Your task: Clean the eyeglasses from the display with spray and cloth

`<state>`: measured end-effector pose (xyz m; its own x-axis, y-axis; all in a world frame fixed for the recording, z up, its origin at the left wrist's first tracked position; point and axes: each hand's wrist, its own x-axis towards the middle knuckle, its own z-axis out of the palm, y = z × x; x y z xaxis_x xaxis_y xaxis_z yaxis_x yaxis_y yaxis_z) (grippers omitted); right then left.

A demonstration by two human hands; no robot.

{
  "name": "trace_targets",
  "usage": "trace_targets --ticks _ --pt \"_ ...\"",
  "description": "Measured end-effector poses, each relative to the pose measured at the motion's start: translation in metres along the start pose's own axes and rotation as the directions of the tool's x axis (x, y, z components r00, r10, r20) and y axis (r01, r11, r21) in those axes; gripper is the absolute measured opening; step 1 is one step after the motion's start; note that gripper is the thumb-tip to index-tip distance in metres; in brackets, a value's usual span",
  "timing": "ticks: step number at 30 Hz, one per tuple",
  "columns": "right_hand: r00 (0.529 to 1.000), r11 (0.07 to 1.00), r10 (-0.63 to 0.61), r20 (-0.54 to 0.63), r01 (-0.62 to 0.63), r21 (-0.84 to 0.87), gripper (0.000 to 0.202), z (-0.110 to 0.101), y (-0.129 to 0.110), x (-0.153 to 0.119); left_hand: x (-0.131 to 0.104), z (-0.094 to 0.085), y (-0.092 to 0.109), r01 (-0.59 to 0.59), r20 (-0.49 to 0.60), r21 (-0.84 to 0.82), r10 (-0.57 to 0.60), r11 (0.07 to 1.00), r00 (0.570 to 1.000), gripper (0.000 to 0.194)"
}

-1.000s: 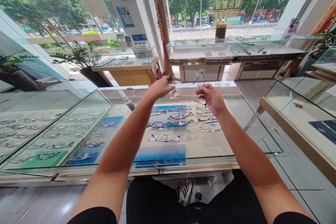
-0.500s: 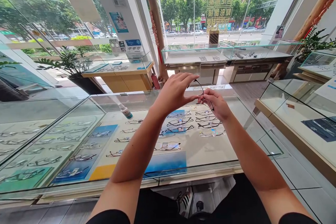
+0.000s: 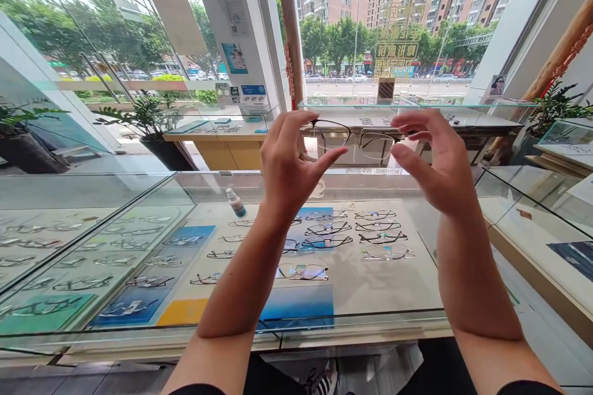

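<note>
A pair of thin dark-rimmed eyeglasses [image 3: 356, 132] is held up above the glass counter, both lenses facing me. My left hand [image 3: 290, 157] grips its left end, fingers at the top corner and thumb stretched across the front of the left lens. At the other end is my right hand [image 3: 435, 163], thumb below and fingers above the corner of the frame, closed around that side. The temples are mostly hidden by the hands. Below lie rows of eyeglasses [image 3: 328, 242] inside the display case [image 3: 380, 296], some on blue panels.
A small spray bottle [image 3: 236, 203] stands near the back of the counter. Behind are a wooden cabinet [image 3: 227, 151], potted plants [image 3: 151, 123] and more glass cases [image 3: 486, 120] by the window. Another display case [image 3: 523, 241] stands at the right.
The eyeglasses have turned from edge-on to facing me. My right hand has moved right and up to the frame's right end; my left hand has shifted slightly left. The view has tilted up.
</note>
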<state>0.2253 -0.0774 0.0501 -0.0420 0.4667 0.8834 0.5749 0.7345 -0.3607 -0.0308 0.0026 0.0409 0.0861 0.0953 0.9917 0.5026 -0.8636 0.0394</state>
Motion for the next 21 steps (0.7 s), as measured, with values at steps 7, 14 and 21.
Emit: trace_targets --ticks 7,14,21 --pt "0.979 0.961 -0.198 -0.048 0.185 -0.204 0.058 0.007 -0.005 -0.008 -0.002 -0.013 0.007 0.039 -0.122 -0.046 -0.045 0.998 0.991 0.063" --pt "0.978 0.968 -0.191 -0.077 0.175 -0.18 0.048 0.012 0.005 -0.006 -0.007 -0.014 0.012 0.121 -0.072 -0.088 -0.127 0.989 0.989 0.064" --pt "0.988 0.984 -0.136 -0.067 0.127 -0.129 0.046 0.011 0.007 -0.004 -0.006 -0.012 0.011 0.114 -0.05 -0.089 -0.118 0.99 0.992 0.061"
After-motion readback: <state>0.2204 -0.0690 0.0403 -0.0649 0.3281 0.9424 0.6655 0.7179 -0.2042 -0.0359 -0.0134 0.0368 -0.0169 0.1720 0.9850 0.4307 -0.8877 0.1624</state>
